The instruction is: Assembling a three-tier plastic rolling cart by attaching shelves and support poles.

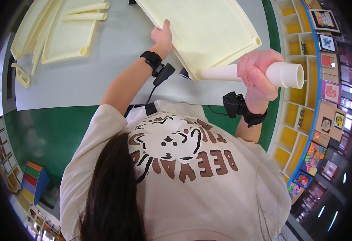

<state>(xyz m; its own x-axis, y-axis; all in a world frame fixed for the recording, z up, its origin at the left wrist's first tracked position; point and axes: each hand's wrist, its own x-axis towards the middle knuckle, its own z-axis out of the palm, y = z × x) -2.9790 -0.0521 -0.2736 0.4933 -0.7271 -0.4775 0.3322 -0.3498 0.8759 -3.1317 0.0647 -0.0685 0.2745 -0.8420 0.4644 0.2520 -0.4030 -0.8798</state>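
A large cream plastic shelf panel (208,32) with a raised rim is tilted up over the grey table. My left hand (162,39) is closed on its near left edge, the thumb laid along the rim. A pale plastic tube (220,73) meets the panel's near corner and points out to the right. Wrapped round this tube near its wider, open end is my right hand (260,74). Whether the tube is fully seated in the corner socket, I cannot tell.
On the grey table (123,28), another cream panel (69,44) lies at the left, with two loose tubes (85,16) on it and long strips beside it. A small cream looped piece (22,76) sits near the left edge. White shelving (294,94) stands along the right.
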